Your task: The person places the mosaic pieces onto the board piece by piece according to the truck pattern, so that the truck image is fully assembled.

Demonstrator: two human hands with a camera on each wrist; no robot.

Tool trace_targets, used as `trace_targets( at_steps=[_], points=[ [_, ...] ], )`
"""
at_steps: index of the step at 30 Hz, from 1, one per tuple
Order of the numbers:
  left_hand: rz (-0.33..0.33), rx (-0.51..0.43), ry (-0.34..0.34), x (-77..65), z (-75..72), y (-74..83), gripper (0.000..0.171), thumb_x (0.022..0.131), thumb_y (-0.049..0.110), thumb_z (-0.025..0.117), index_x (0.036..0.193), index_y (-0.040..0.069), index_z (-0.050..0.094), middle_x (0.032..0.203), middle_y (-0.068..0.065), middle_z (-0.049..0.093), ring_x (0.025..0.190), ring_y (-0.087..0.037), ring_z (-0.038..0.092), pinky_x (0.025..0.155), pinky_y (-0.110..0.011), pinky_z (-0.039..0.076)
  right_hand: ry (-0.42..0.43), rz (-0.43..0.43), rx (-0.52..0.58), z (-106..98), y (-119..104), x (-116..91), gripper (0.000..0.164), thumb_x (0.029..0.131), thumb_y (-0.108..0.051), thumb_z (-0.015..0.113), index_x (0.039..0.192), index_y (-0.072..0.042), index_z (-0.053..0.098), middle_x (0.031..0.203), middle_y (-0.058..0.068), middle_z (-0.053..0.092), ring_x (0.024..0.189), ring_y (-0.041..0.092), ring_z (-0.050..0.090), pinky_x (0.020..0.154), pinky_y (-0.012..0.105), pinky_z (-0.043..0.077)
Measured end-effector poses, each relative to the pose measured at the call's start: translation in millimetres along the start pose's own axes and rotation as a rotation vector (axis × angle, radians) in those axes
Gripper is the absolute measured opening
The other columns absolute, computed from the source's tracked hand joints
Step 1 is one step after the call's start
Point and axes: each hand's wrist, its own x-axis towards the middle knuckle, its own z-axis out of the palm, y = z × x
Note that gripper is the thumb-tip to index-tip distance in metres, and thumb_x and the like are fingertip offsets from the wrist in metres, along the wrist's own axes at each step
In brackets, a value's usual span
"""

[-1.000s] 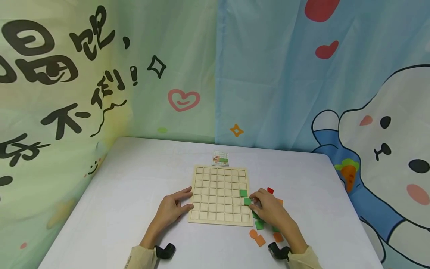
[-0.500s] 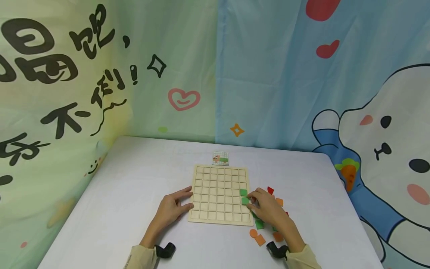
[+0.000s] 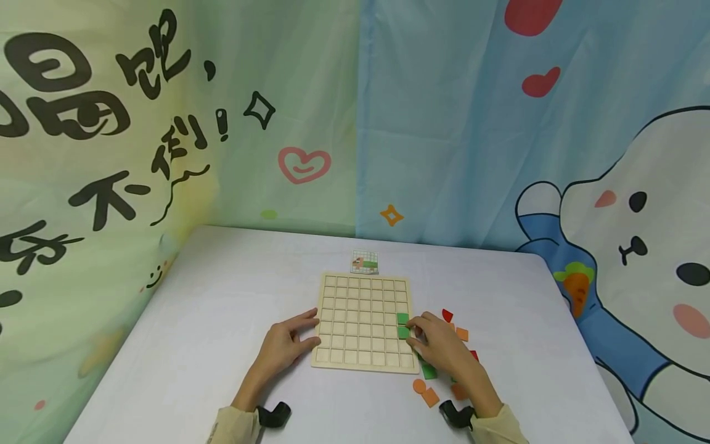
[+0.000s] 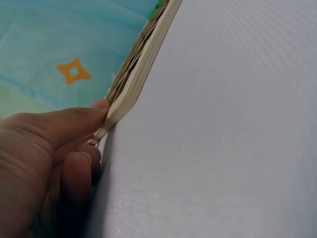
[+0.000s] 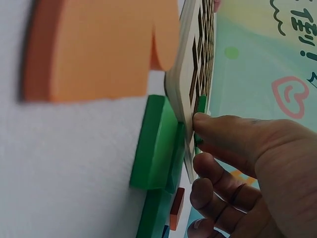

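The pale wooden grid board [image 3: 355,296] lies flat on the table. My left hand [image 3: 283,342] rests against its left edge, thumb and forefinger spread apart along it; in the left wrist view the thumb [image 4: 84,121] touches near a corner. Two green square tiles sit at the grid's right side, an upper tile [image 3: 402,318] and a lower tile [image 3: 403,333]. With thumb and fingertips my right hand [image 3: 438,339] pinches the lower one, which lies in its cell. In the right wrist view the thumb [image 5: 223,131] covers part of that tile at the board's edge.
Loose pieces lie right of the board, partly under my right hand: green blocks [image 3: 429,370], an orange disc [image 3: 418,386], orange squares [image 3: 430,398] and red pieces [image 3: 447,315]. A small gridded picture card [image 3: 364,262] lies beyond the board. Printed cloth [image 3: 444,154] hangs behind the table.
The lower green tile has shifted slightly left, from overlapping the board's right rim into a cell below the upper tile. My right hand moved with it; the left hand stayed in place.
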Motion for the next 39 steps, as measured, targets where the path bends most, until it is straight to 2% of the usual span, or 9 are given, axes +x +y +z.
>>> trace_targets(
  at_steps=[6, 13, 19, 23, 33, 39],
  points=[
    [0.008, 0.003, -0.001, -0.6, 1.2, -1.2, 0.043, 0.088, 0.019, 0.088, 0.129, 0.012, 0.077, 0.149, 0.004, 0.067, 0.045, -0.005, 0.044, 0.045, -0.021, 0.039, -0.014, 0.029, 0.001, 0.6, 1.5, 0.5, 0.028, 0.091, -0.020, 0.084, 0.116, -0.009, 0.075, 0.090, -0.005, 0.059, 0.081, 0.009, 0.050, 0.074, 0.024, 0.047],
    [0.017, 0.024, 0.006, -0.2, -0.5, 0.6, 0.042, 0.087, 0.019, 0.088, 0.128, 0.013, 0.077, 0.149, 0.003, 0.067, 0.053, -0.002, 0.040, 0.052, -0.020, 0.037, -0.003, 0.015, 0.000, 0.6, 2.2, 1.0, 0.028, 0.091, -0.019, 0.084, 0.116, -0.009, 0.075, 0.090, -0.004, 0.059, 0.081, 0.010, 0.050, 0.074, 0.024, 0.048],
    [0.025, 0.035, 0.006, 0.0, 0.1, -1.3, 0.041, 0.088, 0.020, 0.088, 0.127, 0.013, 0.078, 0.149, 0.004, 0.067, 0.051, -0.001, 0.041, 0.050, -0.018, 0.036, -0.009, 0.022, 0.012, 0.0, 2.8, 0.4, 0.027, 0.092, -0.019, 0.083, 0.116, -0.009, 0.075, 0.091, -0.003, 0.059, 0.082, 0.010, 0.050, 0.075, 0.025, 0.048],
    [0.045, 0.038, 0.014, -0.2, 0.6, -2.5, 0.040, 0.088, 0.019, 0.088, 0.126, 0.012, 0.078, 0.148, 0.000, 0.068, 0.051, -0.001, 0.040, 0.050, -0.019, 0.036, -0.004, 0.012, 0.022, -0.6, 2.4, 0.2, 0.026, 0.093, -0.019, 0.083, 0.116, -0.010, 0.075, 0.090, -0.004, 0.059, 0.081, 0.009, 0.049, 0.073, 0.024, 0.046],
    [0.089, 0.030, 0.030, -0.9, 2.3, -4.0, 0.039, 0.087, 0.017, 0.088, 0.124, 0.011, 0.079, 0.147, -0.005, 0.068, 0.051, 0.000, 0.039, 0.049, -0.020, 0.037, -0.015, -0.007, 0.017, -0.9, 4.4, 0.5, 0.035, 0.095, -0.025, 0.080, 0.126, -0.010, 0.073, 0.092, -0.004, 0.060, 0.079, 0.008, 0.047, 0.068, 0.021, 0.042],
    [0.075, 0.028, 0.023, -1.0, 1.6, -3.4, 0.038, 0.088, 0.018, 0.087, 0.124, 0.012, 0.079, 0.148, -0.002, 0.068, 0.050, -0.001, 0.041, 0.049, -0.019, 0.037, -0.018, -0.002, 0.017, -1.4, 4.3, -0.4, 0.033, 0.096, -0.025, 0.080, 0.125, -0.010, 0.074, 0.090, -0.006, 0.059, 0.079, 0.007, 0.048, 0.069, 0.021, 0.042]
  ],
)
